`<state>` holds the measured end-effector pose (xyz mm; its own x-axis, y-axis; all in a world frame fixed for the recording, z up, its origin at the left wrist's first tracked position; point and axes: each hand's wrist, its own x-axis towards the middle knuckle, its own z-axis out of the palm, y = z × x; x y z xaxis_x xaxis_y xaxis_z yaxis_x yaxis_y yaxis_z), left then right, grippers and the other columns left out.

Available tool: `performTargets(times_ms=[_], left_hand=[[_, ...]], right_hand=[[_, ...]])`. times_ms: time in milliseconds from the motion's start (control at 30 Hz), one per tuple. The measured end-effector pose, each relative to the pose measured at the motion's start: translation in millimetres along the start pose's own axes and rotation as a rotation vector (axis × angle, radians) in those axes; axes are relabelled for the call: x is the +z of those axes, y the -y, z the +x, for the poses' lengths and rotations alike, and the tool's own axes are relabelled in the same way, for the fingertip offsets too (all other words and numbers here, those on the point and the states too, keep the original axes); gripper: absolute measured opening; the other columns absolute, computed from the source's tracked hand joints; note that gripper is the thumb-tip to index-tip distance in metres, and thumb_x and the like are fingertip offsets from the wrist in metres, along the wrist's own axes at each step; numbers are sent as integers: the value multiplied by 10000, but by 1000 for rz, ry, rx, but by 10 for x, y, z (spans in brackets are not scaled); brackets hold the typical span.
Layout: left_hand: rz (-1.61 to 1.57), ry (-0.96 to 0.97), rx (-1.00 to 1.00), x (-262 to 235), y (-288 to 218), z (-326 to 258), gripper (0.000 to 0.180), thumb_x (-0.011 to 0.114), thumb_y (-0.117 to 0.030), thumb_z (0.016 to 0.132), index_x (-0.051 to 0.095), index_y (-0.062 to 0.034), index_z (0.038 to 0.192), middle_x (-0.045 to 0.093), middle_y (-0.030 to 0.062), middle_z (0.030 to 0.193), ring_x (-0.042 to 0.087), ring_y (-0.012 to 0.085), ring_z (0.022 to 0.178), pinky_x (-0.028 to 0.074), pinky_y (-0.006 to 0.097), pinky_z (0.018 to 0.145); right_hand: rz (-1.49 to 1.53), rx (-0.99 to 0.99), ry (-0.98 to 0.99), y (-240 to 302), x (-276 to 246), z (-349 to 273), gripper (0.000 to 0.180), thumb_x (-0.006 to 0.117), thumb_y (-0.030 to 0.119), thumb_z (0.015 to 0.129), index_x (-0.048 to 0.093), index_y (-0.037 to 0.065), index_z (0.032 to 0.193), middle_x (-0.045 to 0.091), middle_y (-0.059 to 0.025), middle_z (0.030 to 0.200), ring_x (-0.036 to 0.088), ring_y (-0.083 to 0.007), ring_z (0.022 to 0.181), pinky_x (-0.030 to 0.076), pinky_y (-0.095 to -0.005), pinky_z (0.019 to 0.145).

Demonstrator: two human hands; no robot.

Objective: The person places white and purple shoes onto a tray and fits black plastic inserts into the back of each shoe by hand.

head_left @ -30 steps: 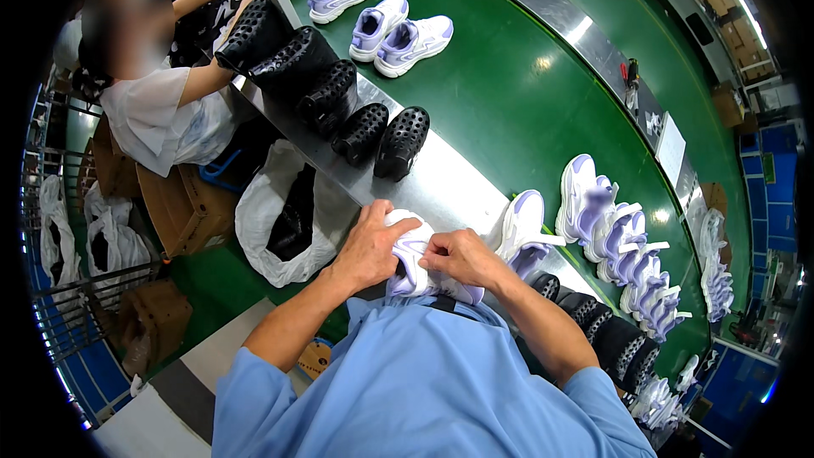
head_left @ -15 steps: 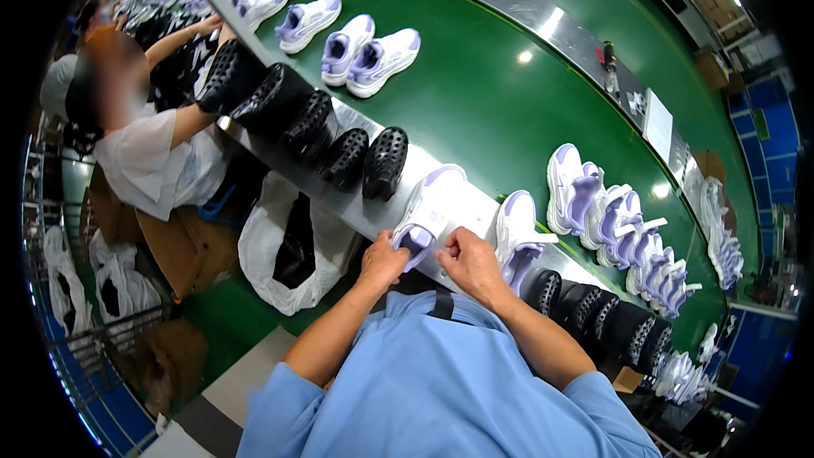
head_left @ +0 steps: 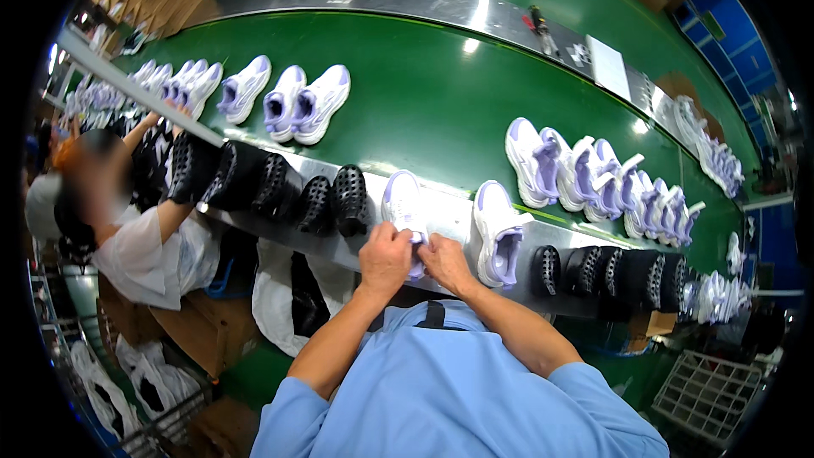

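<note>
Left hand (head_left: pixel 386 256) and right hand (head_left: pixel 443 259), each grip clamped on the white-and-lilac sneaker (head_left: pixel 404 206), which lies on the steel surface (head_left: pixel 449 214) directly beneath them.

— The white and lilac mesh-cloth sneaker (head_left: pixel 404 203) looks matt and soft, next to the perforated black moulded shoe lasts (head_left: pixel 332 202), which look like dull plastic.

— The brushed silver metal ledge (head_left: pixel 454 216) shines, and the smooth green conveyor belt (head_left: pixel 424 102) throws glossy glare spots.
</note>
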<state>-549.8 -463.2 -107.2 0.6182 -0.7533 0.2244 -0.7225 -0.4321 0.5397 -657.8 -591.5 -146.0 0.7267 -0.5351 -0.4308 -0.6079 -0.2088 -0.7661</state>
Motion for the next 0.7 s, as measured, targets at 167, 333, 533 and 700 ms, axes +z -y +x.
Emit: performTargets(times_ms=[167,333,533,700], left_hand=[[63,53,-26,-133,-179,-25,106,682,-86,852,686,-80,957,604,133,895,638,356,861,541,490,711],[-265,196,-19,352,-587,-104,314,678,-295,929,652,-24,1085,703,227,963,694,438,834,569,555,760],[-180,484,-187,1116,-770,206,362,632,-235,929,654,4,1200,674,304,1077,671,494,976,550,599,843],[-291,412,-106,1049,-565,283,329,629,-216,914,706,-14,1162,701,310,1020,684,495,970,550,579,859]], right_hand=[[-54,-17,-50,204,-542,-427,402,715,380,962,647,-13,913,696,-251,852,688,-455,843,532,-511,733],[-312,-41,-690,-548,-1273,-717,459,788,204,840,585,-39,1173,665,-228,1094,666,-368,998,536,-465,886],[52,352,-320,-629,-808,-506,522,810,253,825,577,-62,1170,677,-240,1022,686,-351,894,556,-465,819],[-98,-279,-475,-425,-1183,-435,526,767,176,791,609,-3,1260,646,-238,1196,595,-391,1165,503,-458,1000]])
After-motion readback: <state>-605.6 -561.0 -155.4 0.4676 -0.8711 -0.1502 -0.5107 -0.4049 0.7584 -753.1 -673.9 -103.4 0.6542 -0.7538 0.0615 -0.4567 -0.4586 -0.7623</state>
